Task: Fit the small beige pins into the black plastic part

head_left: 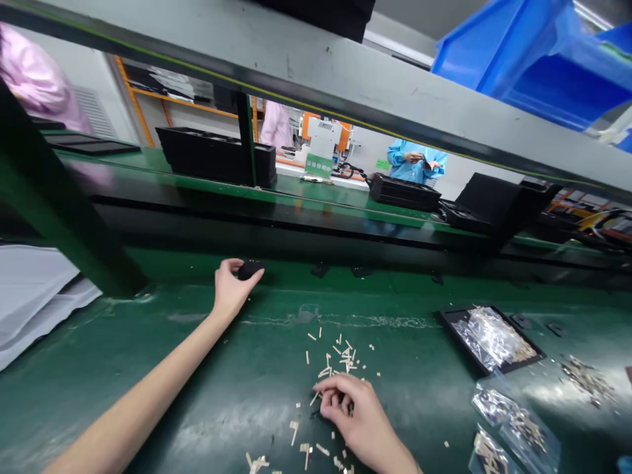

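Observation:
Out at the far side of the green bench, my left hand (233, 286) grips a small black block (250, 268) between thumb and fingers. My right hand (348, 408) hovers low over the scattered small pale strips (347, 355) in the middle, fingers curled and thumb near the fingertips. Whether anything sits between those fingers is too small to make out. More pale pieces (306, 449) lie nearer the front edge, left of my right hand.
A black tray (459, 339) with plastic bags of parts stands at right, near more bags (526, 428) and a loose pile (587, 380). A green post (74, 197) rises at left beside white sheets (34, 289). A shelf beam (316, 72) crosses above. A person in blue (407, 164) works beyond.

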Motion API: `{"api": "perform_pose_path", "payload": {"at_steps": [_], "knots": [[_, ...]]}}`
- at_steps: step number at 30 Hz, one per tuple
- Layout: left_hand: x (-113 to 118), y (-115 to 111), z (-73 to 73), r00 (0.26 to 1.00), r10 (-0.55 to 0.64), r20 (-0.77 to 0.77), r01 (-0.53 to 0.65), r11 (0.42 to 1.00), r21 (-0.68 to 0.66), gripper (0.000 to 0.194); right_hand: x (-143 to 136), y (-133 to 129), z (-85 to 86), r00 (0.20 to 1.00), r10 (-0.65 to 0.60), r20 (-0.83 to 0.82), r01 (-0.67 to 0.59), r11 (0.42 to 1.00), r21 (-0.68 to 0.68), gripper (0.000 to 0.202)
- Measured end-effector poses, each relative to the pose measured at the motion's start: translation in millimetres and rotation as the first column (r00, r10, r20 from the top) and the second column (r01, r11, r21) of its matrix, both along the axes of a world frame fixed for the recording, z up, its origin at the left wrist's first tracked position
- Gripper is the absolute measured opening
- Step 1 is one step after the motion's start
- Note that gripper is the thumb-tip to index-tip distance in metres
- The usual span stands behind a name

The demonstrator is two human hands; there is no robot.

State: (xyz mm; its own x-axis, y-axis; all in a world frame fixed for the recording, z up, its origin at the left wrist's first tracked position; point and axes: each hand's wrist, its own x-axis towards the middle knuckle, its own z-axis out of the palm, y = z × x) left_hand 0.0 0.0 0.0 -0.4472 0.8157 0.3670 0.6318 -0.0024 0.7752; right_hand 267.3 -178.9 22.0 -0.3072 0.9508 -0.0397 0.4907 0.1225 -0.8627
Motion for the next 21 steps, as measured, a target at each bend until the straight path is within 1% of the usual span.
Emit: {"api": "perform_pose_path", "payload": {"at_steps": [2,4,5,6,7,8,9,11,13,15,16,17,18,19,20,21], "knots": [[1.0,-38.1,2.2,0.994,-0.106,-0.003,0.106,0.994,-0.003,0.046,0.6,0.9,-2.1,1.0,-0.005,0.011,0.004,0.998,0.062,0.031],[-0.3,-77.1,6.0,0.973,-0.232,-0.008,0.232,0.972,-0.034,0.041,1.2,0.8,-3.7,0.998,-0.039,0.043,0.032,0.987,0.157,0.024],[-1.7,-94.0,8.0,0.939,-0.344,0.018,0.345,0.936,-0.067,0.037,1.5,0.3,-4.2,0.996,-0.068,0.063,0.053,0.976,0.212,0.021],[-3.3,-107.9,9.5,0.902,-0.428,0.061,0.432,0.896,-0.103,0.032,1.9,-0.4,-4.5,0.992,-0.1,0.079,0.076,0.961,0.264,0.018],[-5.1,-117.9,10.2,0.872,-0.477,0.112,0.489,0.861,-0.142,0.031,2.2,-1.2,-4.6,0.987,-0.132,0.089,0.098,0.945,0.311,0.017],[-6.9,-123.9,9.6,0.854,-0.497,0.155,0.518,0.838,-0.169,0.031,2.5,-1.9,-4.5,0.984,-0.156,0.091,0.115,0.931,0.346,0.016],[-8.6,-126.2,7.8,0.855,-0.487,0.18,0.515,0.838,-0.182,0.032,2.7,-2.5,-4.3,0.981,-0.172,0.087,0.128,0.92,0.37,0.016],[-11.5,-122.5,1.4,0.888,-0.417,0.195,0.447,0.881,-0.153,0.03,2.5,-3.0,-3.8,0.98,-0.186,0.068,0.145,0.906,0.397,0.016],[-11.8,-115.1,-4.9,0.921,-0.338,0.194,0.36,0.929,-0.088,0.029,1.8,-2.8,-3.7,0.979,-0.195,0.052,0.157,0.897,0.412,0.016],[-6.5,-112.2,-6.2,0.935,-0.295,0.199,0.307,0.951,-0.034,0.028,0.8,-2.8,-4.3,0.978,-0.206,0.04,0.171,0.891,0.421,0.015],[-1.1,-114.0,-4.1,0.934,-0.298,0.199,0.308,0.951,-0.018,0.026,0.5,-3.1,-4.7,0.976,-0.213,0.035,0.179,0.888,0.425,0.014],[6.2,-118.0,-0.4,0.926,-0.32,0.202,0.328,0.945,-0.007,0.024,0.2,-3.8,-4.9,0.975,-0.222,0.026,0.19,0.882,0.431,0.013],[15.4,-124.0,4.5,0.905,-0.365,0.22,0.375,0.927,-0.002,0.022,-0.1,-4.8,-4.9,0.974,-0.227,0.014,0.198,0.875,0.441,0.013],[25.9,-131.3,9.9,0.867,-0.431,0.25,0.446,0.895,-0.005,0.021,-0.3,-6.1,-4.5,0.974,-0.229,-0.002,0.205,0.867,0.455,0.013],[37.4,-139.2,15.2,0.808,-0.508,0.299,0.537,0.844,-0.016,0.02,-0.5,-7.7,-3.6,0.975,-0.223,-0.022,0.206,0.854,0.477,0.013],[49.2,-147.0,19.7,0.726,-0.588,0.357,0.639,0.768,-0.034,0.02,-0.7,-9.3,-2.2,0.977,-0.209,-0.043,0.201,0.837,0.51,0.012]]}}
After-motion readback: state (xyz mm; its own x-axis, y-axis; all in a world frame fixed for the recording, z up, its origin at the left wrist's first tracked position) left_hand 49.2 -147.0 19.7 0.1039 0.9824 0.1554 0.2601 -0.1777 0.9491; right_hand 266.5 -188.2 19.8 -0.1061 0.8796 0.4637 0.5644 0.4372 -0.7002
